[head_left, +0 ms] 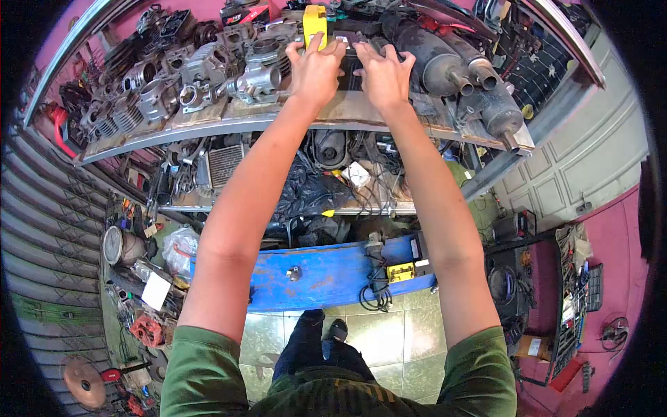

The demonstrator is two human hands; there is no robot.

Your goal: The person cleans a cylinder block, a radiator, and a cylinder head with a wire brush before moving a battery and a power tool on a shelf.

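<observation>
Both arms stretch forward to the upper shelf (pixel 306 124). My left hand (pixel 315 69) has bent fingers beside a dark, flat-sided object (pixel 352 64). On the other side of that object, my right hand (pixel 384 73) curls its fingers against it. What kind of object it is I cannot tell, as the hands partly cover it. A yellow box (pixel 315 21) stands just behind my left fingers. Left of the hands lie grey metal engine parts (pixel 256 82); to the right are dark exhaust mufflers (pixel 434 66).
A lower shelf (pixel 375 207) holds black plastic, cables and a finned radiator (pixel 227 167). In front of my legs is a blue bench (pixel 313 278) with a small metal part (pixel 293 273) and a yellow item (pixel 401 272). Tools crowd a rack (pixel 570 306) at right.
</observation>
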